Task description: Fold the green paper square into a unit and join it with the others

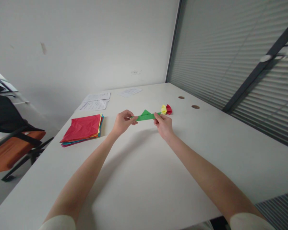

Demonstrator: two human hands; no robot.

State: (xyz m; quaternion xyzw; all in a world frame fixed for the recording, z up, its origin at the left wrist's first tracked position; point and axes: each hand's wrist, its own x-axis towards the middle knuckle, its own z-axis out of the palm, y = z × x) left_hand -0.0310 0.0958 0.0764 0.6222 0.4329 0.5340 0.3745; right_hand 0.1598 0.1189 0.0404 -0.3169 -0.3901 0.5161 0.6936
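i can read no word, number or brand from where i sit. at my eleven o'clock, the white sheets [95, 104] on the table [146, 179] carry dark lines of print, too small and blurred for me to make out. just short of twelve, more pale paper [130, 92] bears fainter print, equally lost on me. at twelve o'clock, on the wall [110, 41], a small row of smudgy marks [134, 72] gives me no letter i can tell

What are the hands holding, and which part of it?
A folded green paper strip: the left hand pinches one end, and the right hand pinches it near the other.
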